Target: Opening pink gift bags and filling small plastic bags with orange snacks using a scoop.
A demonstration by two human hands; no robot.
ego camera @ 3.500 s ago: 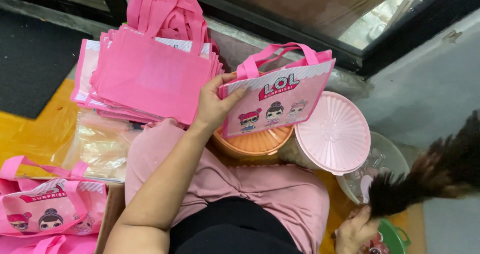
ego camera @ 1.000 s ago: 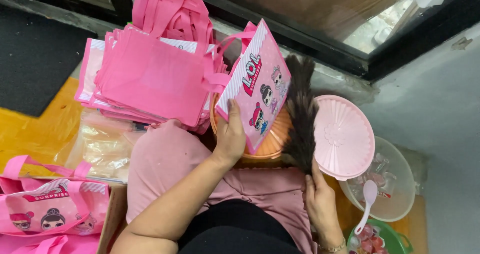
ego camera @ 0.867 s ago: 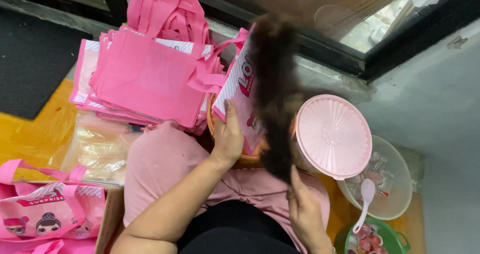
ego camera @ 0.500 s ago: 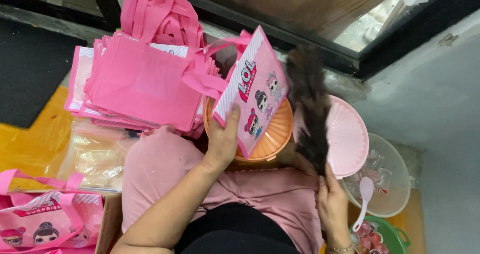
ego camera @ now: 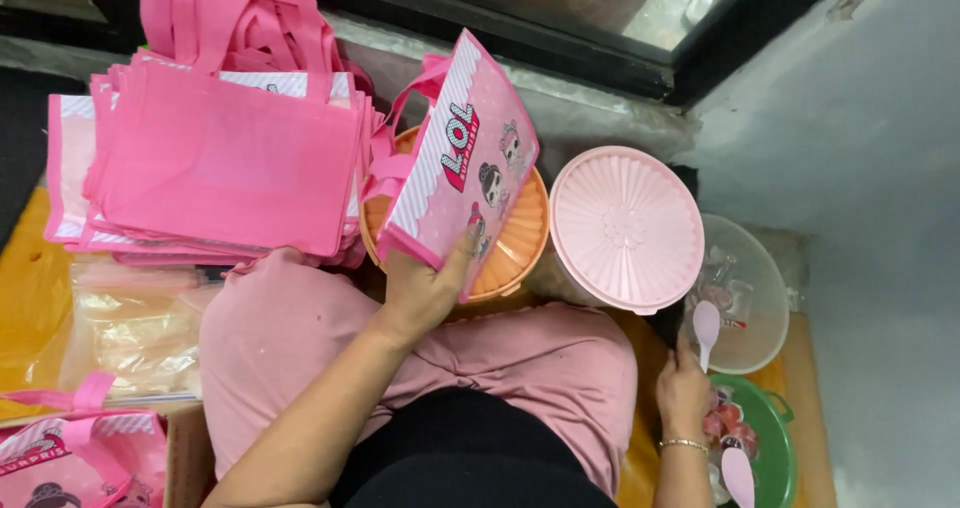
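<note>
— Left hand (ego camera: 425,288)?
— Fingers clamped on the bottom edge of a pink printed tote bag (ego camera: 460,163), held tilted above the orange lidded tub (ego camera: 510,248), centre scene.
— Right hand (ego camera: 683,393)?
— Low right, beside the green bowl (ego camera: 775,448), near a pink spoon (ego camera: 706,326); finger spread cannot be told.
— Surroundings?
— Stacked pink bags (ego camera: 215,163) far left; pink ribbed lid (ego camera: 625,228) right.

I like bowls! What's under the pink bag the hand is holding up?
Under the pink bag, held by the left hand, sits an orange ribbed container. Only its rim and one side show; the bag covers the rest, so what is inside stays hidden.
</note>
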